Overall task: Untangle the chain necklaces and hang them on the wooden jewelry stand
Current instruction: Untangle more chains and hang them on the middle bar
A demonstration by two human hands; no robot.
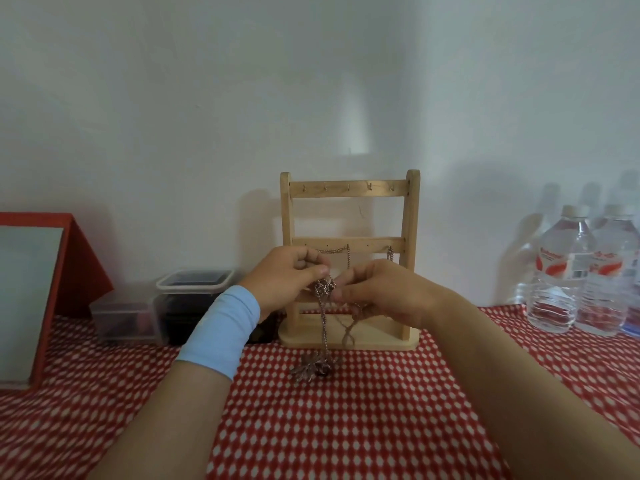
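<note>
Two hands meet in front of the wooden jewelry stand (pixel 349 261), and the tangled chain (pixel 325 287) sits right between them. The left hand (pixel 289 277) has its fingers curled, thumb and forefinger pinched on the knot's left side. The right hand (pixel 379 296) closes on the same knot from the right, fingertips (pixel 341 293) pressed on the links. From that bunched clump, strands drop straight down; one thin twisted length hangs to a spiky, flower-shaped pendant (pixel 313 368) that lies on the tabletop (pixel 346 427) just before the stand's base. A second loop (pixel 349 329) droops below the right hand, over the base.

On the stand's middle bar, a fine chain (pixel 332 250) drapes in a shallow curve above the left hand, and another short chain (pixel 390 254) hangs near the right post. The top bar carries a row of small metal hooks (pixel 348 186). The stand is pale, smooth wood, ladder-shaped, with two rounded posts on a flat slab base.

The tabletop wears a red cloth with white diamond dots. A light blue stretchy band (pixel 221 336) wraps the left wrist. To the left, clear plastic boxes (pixel 162 306) and a red-framed mirror (pixel 31 299); to the right, ribbed clear water bottles (pixel 581 275) stand against the white wall.
</note>
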